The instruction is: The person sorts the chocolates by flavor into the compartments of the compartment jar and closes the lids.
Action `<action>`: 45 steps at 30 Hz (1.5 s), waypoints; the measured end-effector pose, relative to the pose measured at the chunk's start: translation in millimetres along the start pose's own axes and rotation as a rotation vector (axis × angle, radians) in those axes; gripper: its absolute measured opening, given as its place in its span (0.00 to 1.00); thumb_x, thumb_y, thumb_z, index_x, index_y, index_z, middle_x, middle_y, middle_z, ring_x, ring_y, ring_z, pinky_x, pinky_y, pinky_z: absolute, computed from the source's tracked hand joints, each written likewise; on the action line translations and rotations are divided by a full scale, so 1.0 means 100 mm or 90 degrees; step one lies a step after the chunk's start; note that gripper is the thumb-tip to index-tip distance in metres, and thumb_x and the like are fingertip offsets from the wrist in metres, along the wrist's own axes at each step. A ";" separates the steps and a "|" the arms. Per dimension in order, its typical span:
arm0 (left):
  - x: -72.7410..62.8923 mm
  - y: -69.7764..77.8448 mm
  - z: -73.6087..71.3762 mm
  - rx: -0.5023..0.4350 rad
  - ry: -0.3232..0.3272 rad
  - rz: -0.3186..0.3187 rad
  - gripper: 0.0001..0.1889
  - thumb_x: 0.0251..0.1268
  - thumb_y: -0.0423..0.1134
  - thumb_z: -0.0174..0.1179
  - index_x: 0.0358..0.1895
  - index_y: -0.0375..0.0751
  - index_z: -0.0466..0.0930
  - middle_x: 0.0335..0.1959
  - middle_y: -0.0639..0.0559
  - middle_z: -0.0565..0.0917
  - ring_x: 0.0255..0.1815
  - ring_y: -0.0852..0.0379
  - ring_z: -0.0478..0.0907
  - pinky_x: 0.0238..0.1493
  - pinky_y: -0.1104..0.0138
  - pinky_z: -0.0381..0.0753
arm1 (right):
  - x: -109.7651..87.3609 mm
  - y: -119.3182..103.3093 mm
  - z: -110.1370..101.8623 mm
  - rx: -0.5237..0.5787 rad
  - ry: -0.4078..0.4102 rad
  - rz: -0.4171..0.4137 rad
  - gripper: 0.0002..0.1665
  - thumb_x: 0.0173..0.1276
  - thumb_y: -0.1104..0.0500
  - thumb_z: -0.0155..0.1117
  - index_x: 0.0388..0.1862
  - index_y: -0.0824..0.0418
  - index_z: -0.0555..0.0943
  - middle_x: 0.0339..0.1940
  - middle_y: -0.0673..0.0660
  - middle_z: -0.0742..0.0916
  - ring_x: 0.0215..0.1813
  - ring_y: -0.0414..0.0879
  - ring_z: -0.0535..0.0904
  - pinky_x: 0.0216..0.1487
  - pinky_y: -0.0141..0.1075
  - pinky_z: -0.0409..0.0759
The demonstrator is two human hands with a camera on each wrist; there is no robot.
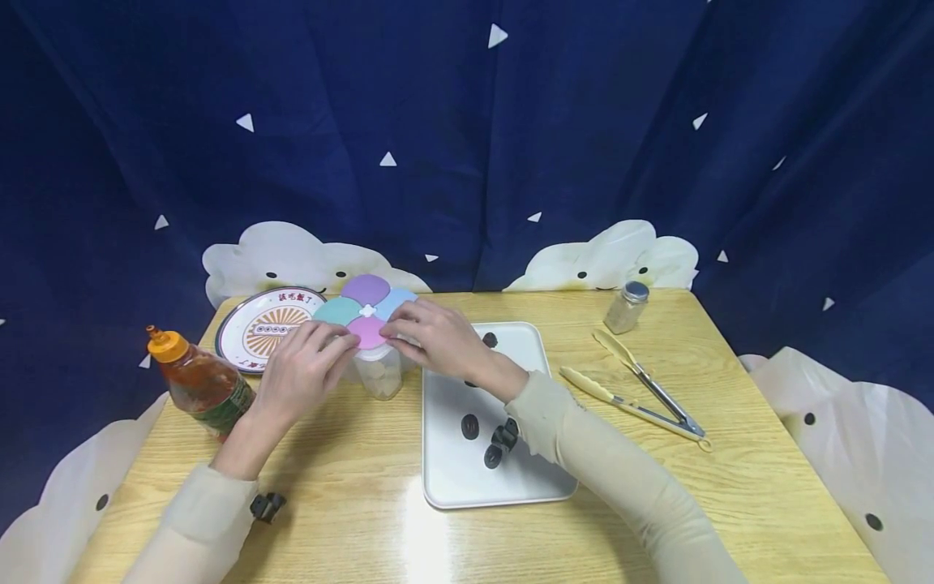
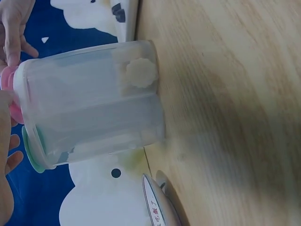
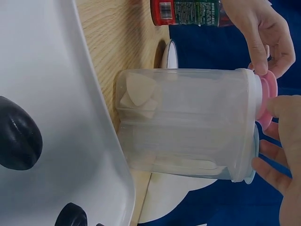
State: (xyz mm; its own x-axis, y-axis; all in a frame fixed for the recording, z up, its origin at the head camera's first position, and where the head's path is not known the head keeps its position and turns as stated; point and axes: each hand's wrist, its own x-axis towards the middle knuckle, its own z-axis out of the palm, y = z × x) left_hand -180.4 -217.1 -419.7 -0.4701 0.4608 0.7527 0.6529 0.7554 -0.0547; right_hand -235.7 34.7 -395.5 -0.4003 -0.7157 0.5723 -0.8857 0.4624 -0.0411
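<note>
A clear compartmented storage container (image 1: 379, 375) stands upright at the table's back left, with petal-shaped lids in purple (image 1: 366, 290), green (image 1: 336, 311), blue (image 1: 395, 302) and pink. My left hand (image 1: 301, 367) pinches the near-left edge of the pink lid (image 1: 368, 332). On the opposite edge, my right hand (image 1: 443, 342) grips the same lid between thumb and fingers. Seen from the right wrist, the pink lid (image 3: 267, 100) sits at the container's rim; whether it is loose, I cannot tell. Pale pieces (image 3: 140, 94) lie at the bottom of one compartment.
Under my right forearm lies a white tray (image 1: 452, 478) with several dark oval pieces (image 1: 470, 427). Left of the container are a plate (image 1: 233, 337) and a sauce bottle (image 1: 204, 385) with an orange cap. Tongs (image 1: 645, 397) and a glass shaker (image 1: 625, 312) occupy the right side.
</note>
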 end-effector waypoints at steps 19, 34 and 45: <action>-0.04 0.10 0.03 -0.076 0.005 -0.100 0.16 0.76 0.50 0.62 0.40 0.40 0.88 0.41 0.43 0.86 0.45 0.42 0.80 0.46 0.50 0.81 | -0.01 -0.08 0.05 -0.002 -0.016 0.073 0.12 0.75 0.43 0.68 0.45 0.45 0.91 0.46 0.45 0.88 0.47 0.40 0.82 0.32 0.28 0.78; -0.02 0.15 0.04 -0.068 -0.014 -0.119 0.10 0.65 0.45 0.69 0.38 0.41 0.86 0.38 0.43 0.84 0.44 0.42 0.80 0.42 0.51 0.81 | -0.04 -0.10 0.06 0.007 -0.023 0.092 0.10 0.73 0.44 0.70 0.45 0.45 0.92 0.44 0.45 0.88 0.49 0.41 0.80 0.30 0.27 0.76; 0.02 0.15 -0.01 -0.058 -0.028 -0.113 0.11 0.65 0.46 0.69 0.37 0.40 0.85 0.35 0.45 0.83 0.42 0.42 0.79 0.42 0.51 0.79 | -0.01 -0.07 0.01 -0.008 -0.049 0.070 0.12 0.74 0.42 0.68 0.46 0.45 0.91 0.46 0.45 0.88 0.49 0.41 0.82 0.33 0.29 0.78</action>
State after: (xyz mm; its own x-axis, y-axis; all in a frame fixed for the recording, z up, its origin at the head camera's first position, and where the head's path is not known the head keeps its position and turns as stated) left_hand -171.0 -205.0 -418.6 -0.6064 0.3459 0.7160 0.6077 0.7823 0.1367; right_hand -229.2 31.7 -397.0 -0.5125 -0.6978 0.5005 -0.8324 0.5468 -0.0901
